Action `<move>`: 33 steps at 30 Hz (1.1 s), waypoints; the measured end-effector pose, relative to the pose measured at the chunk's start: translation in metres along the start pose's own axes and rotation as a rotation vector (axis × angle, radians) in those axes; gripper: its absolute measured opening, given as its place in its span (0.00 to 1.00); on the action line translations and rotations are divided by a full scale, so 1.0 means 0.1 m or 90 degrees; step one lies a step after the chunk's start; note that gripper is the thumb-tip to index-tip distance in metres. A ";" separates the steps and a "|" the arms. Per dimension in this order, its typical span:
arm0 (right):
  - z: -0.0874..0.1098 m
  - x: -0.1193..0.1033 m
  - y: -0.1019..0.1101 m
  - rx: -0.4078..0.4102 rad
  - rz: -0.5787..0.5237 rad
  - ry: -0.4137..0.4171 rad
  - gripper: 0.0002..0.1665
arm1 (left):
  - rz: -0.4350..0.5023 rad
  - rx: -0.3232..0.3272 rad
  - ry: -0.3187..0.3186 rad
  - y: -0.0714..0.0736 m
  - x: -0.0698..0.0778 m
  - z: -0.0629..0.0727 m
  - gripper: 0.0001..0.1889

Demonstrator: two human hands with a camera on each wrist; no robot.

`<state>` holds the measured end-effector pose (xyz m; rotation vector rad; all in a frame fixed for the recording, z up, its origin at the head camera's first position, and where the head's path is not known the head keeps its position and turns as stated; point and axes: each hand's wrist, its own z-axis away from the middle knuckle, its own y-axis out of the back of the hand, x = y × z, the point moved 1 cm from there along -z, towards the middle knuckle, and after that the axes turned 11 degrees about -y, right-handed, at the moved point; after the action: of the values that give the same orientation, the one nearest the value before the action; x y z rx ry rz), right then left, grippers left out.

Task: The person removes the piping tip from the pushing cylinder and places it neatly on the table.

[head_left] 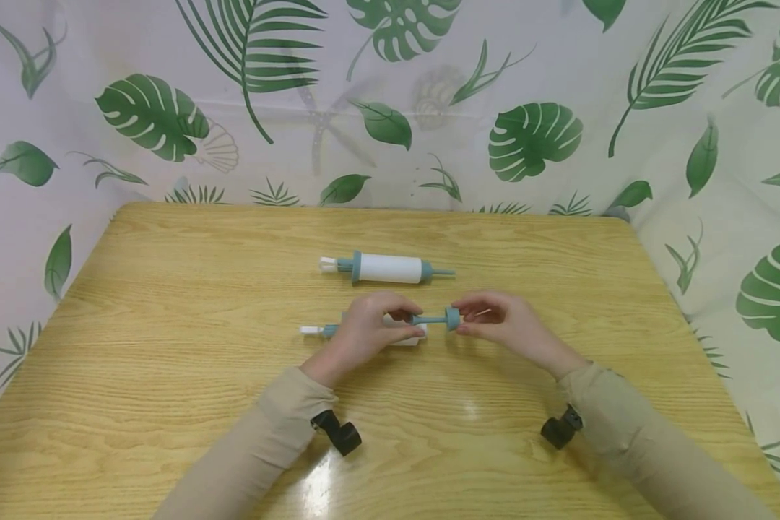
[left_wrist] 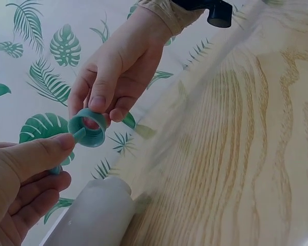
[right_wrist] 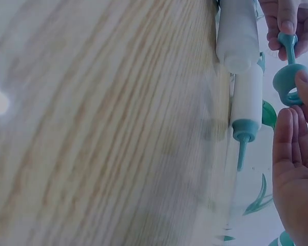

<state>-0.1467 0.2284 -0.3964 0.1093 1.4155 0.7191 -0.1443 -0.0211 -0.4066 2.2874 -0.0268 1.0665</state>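
Over the table, both hands hold a teal nozzle cap (head_left: 453, 318) with a thin stem. My left hand (head_left: 367, 328) pinches the stem's tip between thumb and fingers. On the right, my right hand (head_left: 497, 318) grips the cap's wide rim with thumb and fingertips; its hollow open side shows in the left wrist view. Below and behind the left hand lies a white syringe-like tube (head_left: 411, 339), partly hidden, its teal and white plunger end poking out leftward. In the right wrist view its rounded white end (right_wrist: 238, 61) has no nozzle on it.
Farther back on the wooden table (head_left: 201, 325) lies a similar white syringe-like tube (head_left: 390, 268), with a teal nozzle pointing right and a white plunger handle at left. A leaf-printed cloth (head_left: 429, 159) hangs behind the table's far edge.
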 end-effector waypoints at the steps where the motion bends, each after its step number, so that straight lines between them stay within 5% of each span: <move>1: 0.01 0.00 0.01 0.002 0.003 0.003 0.24 | -0.002 -0.001 -0.001 0.00 0.00 -0.01 0.13; 15: 0.09 0.13 0.18 0.003 0.019 -0.013 0.22 | -0.053 -0.031 -0.034 -0.13 0.02 -0.10 0.13; 33: 0.14 0.22 0.26 0.007 0.063 0.018 0.20 | -0.097 -0.090 0.028 -0.35 0.03 -0.27 0.14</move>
<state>-0.1443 0.2652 -0.3997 0.1786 1.4487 0.7973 -0.1517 0.0227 -0.4094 2.1033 0.0869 1.0028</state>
